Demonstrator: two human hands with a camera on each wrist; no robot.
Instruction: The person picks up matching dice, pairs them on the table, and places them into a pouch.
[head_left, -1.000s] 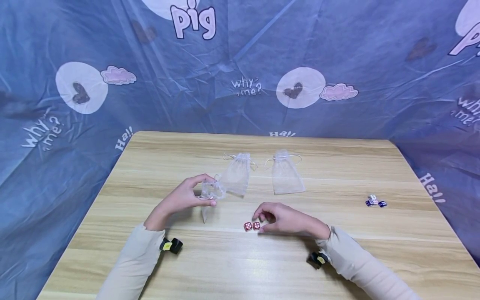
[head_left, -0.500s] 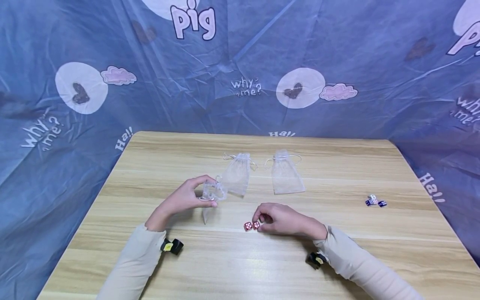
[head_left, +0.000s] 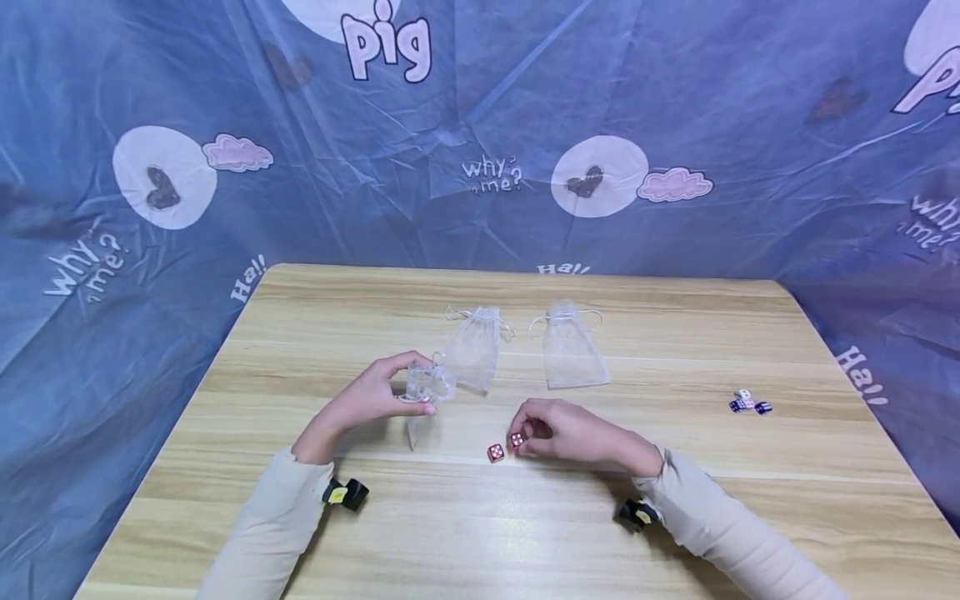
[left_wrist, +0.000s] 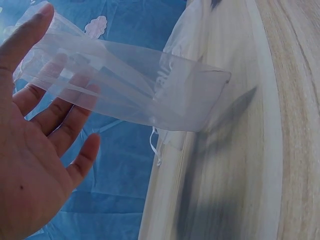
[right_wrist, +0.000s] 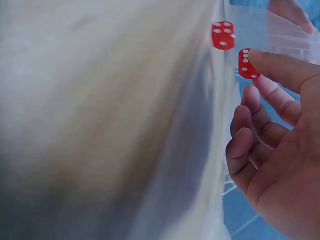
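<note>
My left hand [head_left: 367,396] holds a sheer white drawstring pouch [left_wrist: 145,85] by its mouth, thumb and fingers spread at the opening. The pouch hangs with its bottom corner close over the table. Between thumb and index finger, my right hand [head_left: 573,431] pinches a red die [right_wrist: 246,64] with white pips; the other fingers are curled beneath. Just left of it in the head view, a second red die [head_left: 496,452] lies on the table. Two more sheer pouches, one left [head_left: 474,348] and one right [head_left: 573,346], lie flat beyond the hands.
At the right side of the wooden table [head_left: 675,333] sits a small group of dark blue dice [head_left: 762,407] and white dice [head_left: 744,395]. A blue printed cloth [head_left: 450,225] hangs behind the table and along both sides.
The right hand has closed on the right-hand red die and raised it slightly away from the other one. The left hand and its pouch have barely moved.
</note>
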